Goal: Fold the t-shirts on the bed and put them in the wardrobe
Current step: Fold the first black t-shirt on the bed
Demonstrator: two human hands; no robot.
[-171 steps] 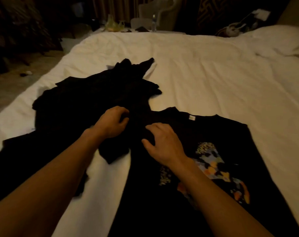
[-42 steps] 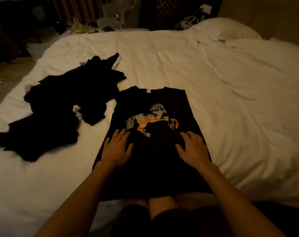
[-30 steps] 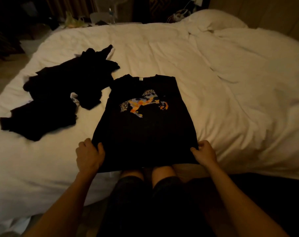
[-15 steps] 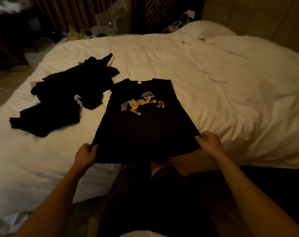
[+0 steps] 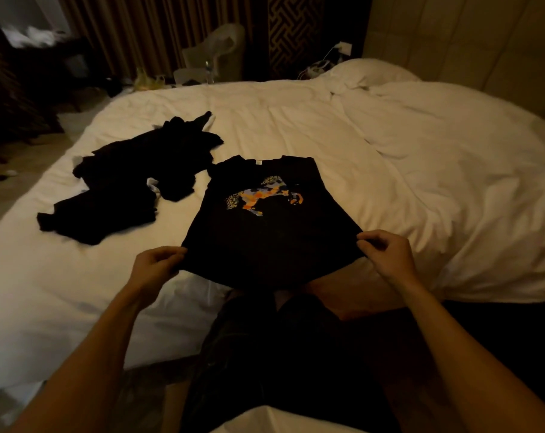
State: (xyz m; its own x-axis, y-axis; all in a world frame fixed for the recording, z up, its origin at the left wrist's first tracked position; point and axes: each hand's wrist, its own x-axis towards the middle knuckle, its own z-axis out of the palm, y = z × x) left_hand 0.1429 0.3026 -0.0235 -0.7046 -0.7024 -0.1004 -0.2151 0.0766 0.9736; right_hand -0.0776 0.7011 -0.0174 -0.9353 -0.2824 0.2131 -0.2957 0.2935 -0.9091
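A person at the near edge of a white bed (image 5: 390, 145) is lifting the hem of a black printed t-shirt (image 5: 265, 245) at the centre of the frame, in a dimly lit room.

A wide stretch of rumpled white bedding is lying open to the right of the shirt and above it, running up to a pillow (image 5: 368, 73) at the upper right. At the left, a heap of dark t-shirts (image 5: 134, 182) is sprawling across the sheet. Its nearest fold is lying just beside the printed shirt's upper left corner, and whether the two are touching cannot be told. A band of bare sheet is separating that heap from the hands. The bed's left edge is slanting from upper centre to lower left, with floor (image 5: 15, 157) beyond it and striped curtains (image 5: 155, 32) hanging along the top of the frame.

The left hand (image 5: 154, 267), lower centre-left, is pinching the shirt's left hem corner, with its fingers curled onto the cloth. The right hand (image 5: 390, 254), lower centre-right, is gripping the right hem corner, its fingers (image 5: 371, 237) bent round the edge. Between the hands the hem is hanging raised over the mattress edge and the person's dark shorts (image 5: 280, 354). The collar end, with its pale neck label (image 5: 258, 163) and colourful print (image 5: 262, 198), is lying flat on the sheet farther up the frame.
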